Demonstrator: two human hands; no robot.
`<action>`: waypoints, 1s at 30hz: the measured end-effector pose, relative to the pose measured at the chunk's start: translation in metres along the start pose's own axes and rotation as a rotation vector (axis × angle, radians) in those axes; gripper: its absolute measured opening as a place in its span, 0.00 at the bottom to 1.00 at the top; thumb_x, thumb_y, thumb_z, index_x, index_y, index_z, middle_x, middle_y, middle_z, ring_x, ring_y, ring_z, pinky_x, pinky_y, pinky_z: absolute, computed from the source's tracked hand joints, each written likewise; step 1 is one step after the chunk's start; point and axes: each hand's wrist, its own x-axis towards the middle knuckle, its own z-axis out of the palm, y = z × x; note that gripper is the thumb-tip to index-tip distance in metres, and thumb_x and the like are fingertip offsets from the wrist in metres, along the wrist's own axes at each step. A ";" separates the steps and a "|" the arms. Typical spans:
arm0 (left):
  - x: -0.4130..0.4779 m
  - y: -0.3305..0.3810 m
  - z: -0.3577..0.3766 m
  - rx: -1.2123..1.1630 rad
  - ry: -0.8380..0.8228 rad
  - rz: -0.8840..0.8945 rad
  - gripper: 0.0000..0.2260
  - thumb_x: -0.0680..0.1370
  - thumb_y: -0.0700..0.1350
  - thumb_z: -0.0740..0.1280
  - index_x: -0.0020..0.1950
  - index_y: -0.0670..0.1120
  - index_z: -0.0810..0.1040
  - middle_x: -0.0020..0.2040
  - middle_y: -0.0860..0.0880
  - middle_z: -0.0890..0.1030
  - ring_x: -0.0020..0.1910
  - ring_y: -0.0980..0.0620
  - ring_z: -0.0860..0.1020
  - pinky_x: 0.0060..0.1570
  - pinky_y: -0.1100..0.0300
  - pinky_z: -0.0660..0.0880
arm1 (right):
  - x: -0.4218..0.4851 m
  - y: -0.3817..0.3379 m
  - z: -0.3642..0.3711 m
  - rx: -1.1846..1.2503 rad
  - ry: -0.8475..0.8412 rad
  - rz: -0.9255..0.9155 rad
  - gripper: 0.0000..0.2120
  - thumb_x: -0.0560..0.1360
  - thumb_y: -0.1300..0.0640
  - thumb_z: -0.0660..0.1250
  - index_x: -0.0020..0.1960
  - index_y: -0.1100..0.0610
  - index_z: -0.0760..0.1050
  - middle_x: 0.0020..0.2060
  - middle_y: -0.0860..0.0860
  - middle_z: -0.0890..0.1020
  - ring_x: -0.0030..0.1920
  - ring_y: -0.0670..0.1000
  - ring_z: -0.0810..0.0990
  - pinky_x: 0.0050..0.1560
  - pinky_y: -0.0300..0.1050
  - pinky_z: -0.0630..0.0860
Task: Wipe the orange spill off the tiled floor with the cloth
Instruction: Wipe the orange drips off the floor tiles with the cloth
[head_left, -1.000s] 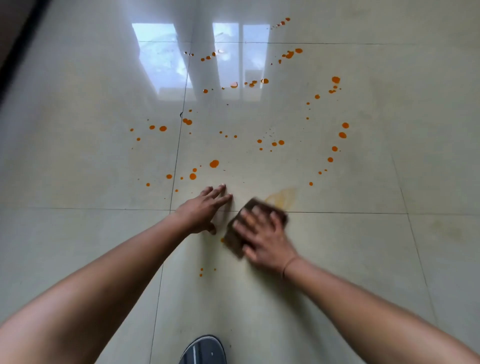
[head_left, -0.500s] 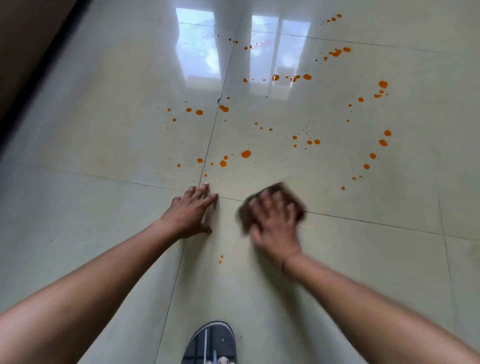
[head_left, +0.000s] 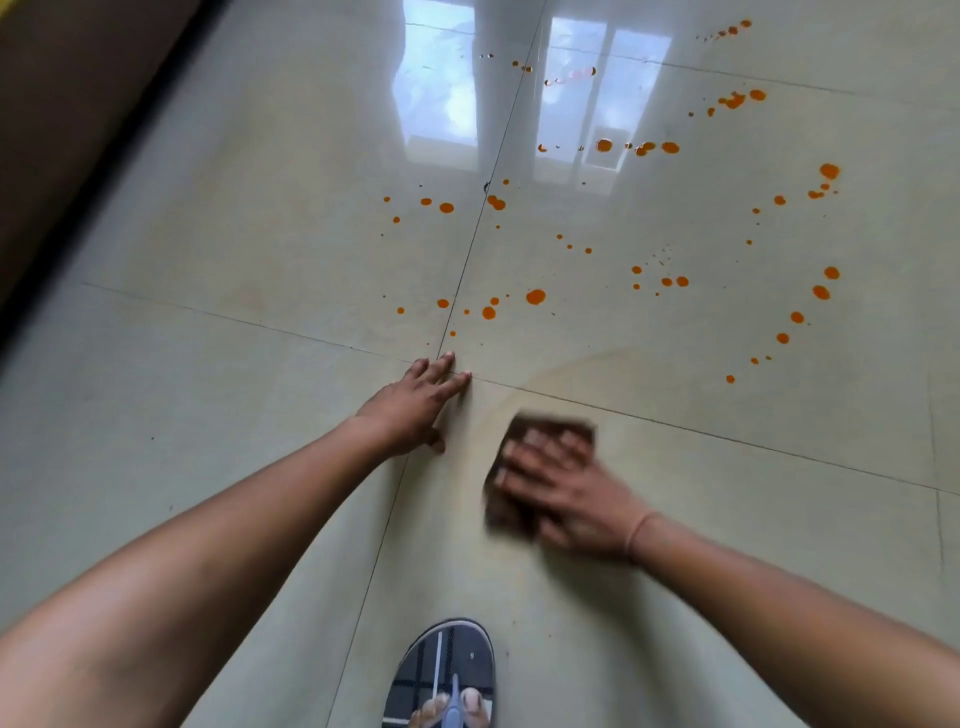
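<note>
View from a head-worn camera, looking down at a glossy, pale tiled floor (head_left: 208, 415). Two bare forearms reach into the picture from the bottom.

The left hand (head_left: 415, 402) lies flat on the floor with straight fingers. It grasps nothing, and its fingertips rest at the crossing of two grout lines, as if propping the person up. The right hand (head_left: 566, 493) is spread palm-down over a dark brown cloth (head_left: 506, 512), pressing it to the tile just right of the left hand. Its fingers look straight rather than curled round the cloth. Hand and cloth are both blurred.

The orange spill (head_left: 535, 296) is a wide scatter of round drops and specks. It runs from just beyond the left fingertips out to the far right and up toward the top edge, where a bright window reflection (head_left: 439, 93) shines on the tiles. The nearest drops sit just ahead of the left hand, and the farthest are well apart from the cloth.

A faint yellowish smear (head_left: 571, 364) curves across the tile around and ahead of the cloth (probably a film from wiped liquid). The floor close to the person shows no drops.

By this look, the job is in its early part. Only the near patch seems wiped, and most of the drops, plus the smear, are left to do.

At the bottom edge, toes in a dark sandal (head_left: 441, 675) show. A dark band (head_left: 78, 130) fills the upper left corner.
</note>
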 end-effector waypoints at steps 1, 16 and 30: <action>0.000 0.001 0.000 -0.001 -0.006 -0.002 0.47 0.71 0.48 0.76 0.80 0.55 0.48 0.80 0.51 0.42 0.79 0.45 0.45 0.67 0.43 0.68 | 0.014 0.017 -0.005 0.030 0.045 0.297 0.32 0.69 0.46 0.61 0.73 0.46 0.62 0.75 0.53 0.62 0.74 0.59 0.58 0.68 0.66 0.59; -0.002 0.003 -0.003 0.000 0.011 -0.017 0.46 0.71 0.48 0.75 0.80 0.55 0.49 0.80 0.51 0.42 0.79 0.46 0.46 0.66 0.44 0.68 | 0.065 -0.027 -0.005 0.215 0.132 0.624 0.31 0.73 0.47 0.62 0.75 0.47 0.60 0.76 0.54 0.58 0.76 0.59 0.52 0.70 0.62 0.48; -0.001 -0.001 -0.005 0.006 0.010 0.013 0.47 0.70 0.50 0.77 0.80 0.53 0.50 0.80 0.50 0.43 0.79 0.45 0.48 0.65 0.44 0.70 | 0.055 0.023 -0.002 0.112 0.131 0.465 0.30 0.72 0.44 0.56 0.74 0.48 0.62 0.75 0.53 0.61 0.75 0.57 0.54 0.69 0.66 0.57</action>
